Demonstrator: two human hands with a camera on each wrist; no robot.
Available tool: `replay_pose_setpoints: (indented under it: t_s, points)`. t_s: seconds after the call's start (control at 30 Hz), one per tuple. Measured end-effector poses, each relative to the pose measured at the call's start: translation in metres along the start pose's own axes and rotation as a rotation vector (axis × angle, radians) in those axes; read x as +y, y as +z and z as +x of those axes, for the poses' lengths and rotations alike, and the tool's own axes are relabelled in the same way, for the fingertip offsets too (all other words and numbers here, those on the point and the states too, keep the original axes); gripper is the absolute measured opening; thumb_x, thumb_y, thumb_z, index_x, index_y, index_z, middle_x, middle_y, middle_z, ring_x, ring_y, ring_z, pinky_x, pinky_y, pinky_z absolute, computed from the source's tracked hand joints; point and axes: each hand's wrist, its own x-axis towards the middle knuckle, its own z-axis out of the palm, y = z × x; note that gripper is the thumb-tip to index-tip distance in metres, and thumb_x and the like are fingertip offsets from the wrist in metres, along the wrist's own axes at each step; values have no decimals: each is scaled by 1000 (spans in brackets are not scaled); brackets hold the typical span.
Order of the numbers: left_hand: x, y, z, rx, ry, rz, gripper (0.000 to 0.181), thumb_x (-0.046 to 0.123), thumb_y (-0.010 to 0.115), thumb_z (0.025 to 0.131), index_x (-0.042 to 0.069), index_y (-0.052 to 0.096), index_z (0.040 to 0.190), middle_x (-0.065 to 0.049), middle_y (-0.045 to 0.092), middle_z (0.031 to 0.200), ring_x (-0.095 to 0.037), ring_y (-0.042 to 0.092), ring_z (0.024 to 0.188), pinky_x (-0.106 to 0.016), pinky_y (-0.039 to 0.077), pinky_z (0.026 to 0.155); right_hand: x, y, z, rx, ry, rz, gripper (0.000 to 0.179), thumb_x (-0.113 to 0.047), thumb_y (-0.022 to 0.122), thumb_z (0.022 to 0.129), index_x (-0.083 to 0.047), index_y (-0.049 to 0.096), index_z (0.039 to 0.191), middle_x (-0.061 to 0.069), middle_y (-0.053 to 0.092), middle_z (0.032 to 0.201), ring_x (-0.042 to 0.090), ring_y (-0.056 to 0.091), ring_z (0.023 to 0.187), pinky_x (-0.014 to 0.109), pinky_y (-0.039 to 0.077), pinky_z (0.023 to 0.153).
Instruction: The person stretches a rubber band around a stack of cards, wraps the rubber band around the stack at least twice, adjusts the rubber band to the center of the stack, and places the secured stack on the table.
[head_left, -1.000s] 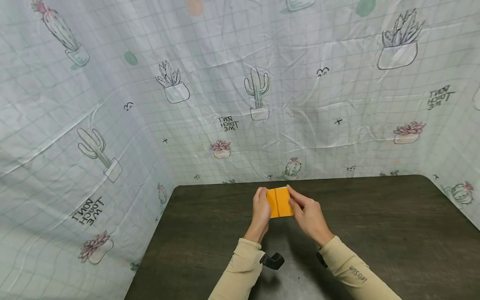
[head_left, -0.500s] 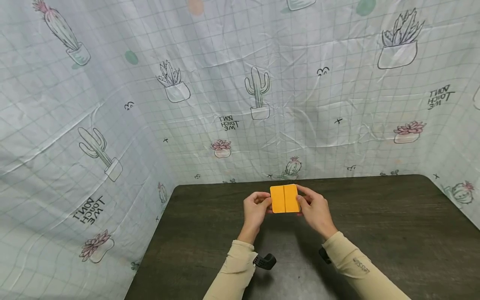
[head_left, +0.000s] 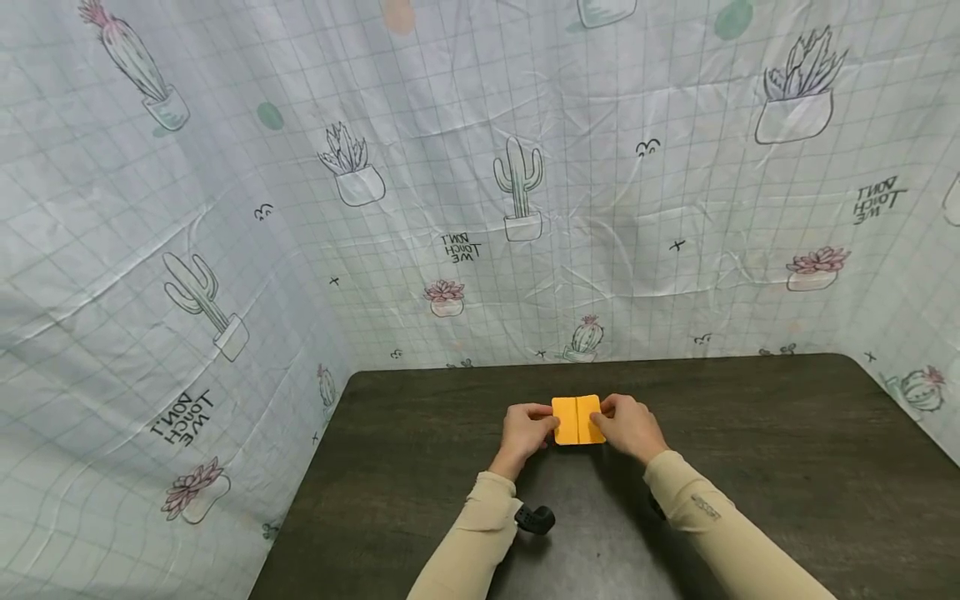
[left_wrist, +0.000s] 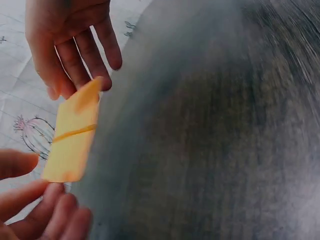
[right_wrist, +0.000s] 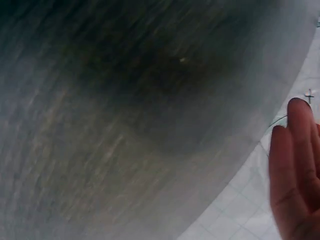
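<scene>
A small orange square card point(head_left: 577, 429) with a darker crease or strip down its middle is held up above the dark table between both hands. My left hand point(head_left: 527, 431) pinches its left edge, thumb on the near face. On the opposite edge, my right hand point(head_left: 632, 426) holds the card, its thumb on the front. In the left wrist view the card point(left_wrist: 72, 132) looks thin and tilted, the right hand point(left_wrist: 80, 45) at its upper end and the left fingers at its lower end. Only some right-hand fingers point(right_wrist: 295, 170) show in the right wrist view; the card is out of sight there.
Under the hands lies a dark wood-grain table point(head_left: 420, 492) with rounded far corners. A pale cactus-print curtain point(head_left: 600, 192) hangs behind it and along both sides. A black wrist-worn device point(head_left: 535, 520) juts from the left sleeve.
The left hand has shifted its hold from wrapping the card's side to pinching its edge. Card and hands have moved right, and lately lower in the head view.
</scene>
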Motion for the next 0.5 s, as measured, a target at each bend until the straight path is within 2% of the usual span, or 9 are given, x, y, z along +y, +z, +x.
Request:
replay_pose_setpoints:
  t_s: [0.1, 0.23, 0.37, 0.5]
  points:
    - [-3, 3, -3, -25, -53, 84, 18, 9, 77, 88, 2, 77, 103, 0, 68, 76, -16, 64, 67, -26, 52, 54, 6, 3, 2, -66, 27, -54, 41, -22, 65, 97, 14, 63, 118, 29, 65, 111, 37, 66, 91, 51, 55, 78]
    - [-5, 5, -5, -42, -100, 128, 22, 12, 78, 87, 0, 76, 105, 0, 67, 75, -16, 64, 66, -25, 50, 55, 12, 8, 4, -120, 43, -86, 43, -25, 66, 96, 13, 65, 116, 28, 66, 110, 36, 65, 91, 51, 54, 78]
    - [-4, 4, -5, -90, -80, 186, 26, 16, 78, 88, 0, 75, 108, 0, 69, 83, -14, 65, 69, -28, 55, 65, 14, 9, 5, -134, 33, -88, 43, -25, 66, 96, 13, 65, 115, 26, 67, 108, 33, 64, 88, 50, 54, 77]
    - [-2, -3, -8, -115, -2, 246, 29, 18, 76, 91, 2, 74, 115, -2, 72, 100, -18, 68, 87, -36, 57, 78, 14, 5, 0, -126, -3, -86, 47, -25, 66, 96, 15, 62, 120, 29, 65, 114, 41, 64, 98, 53, 53, 82]
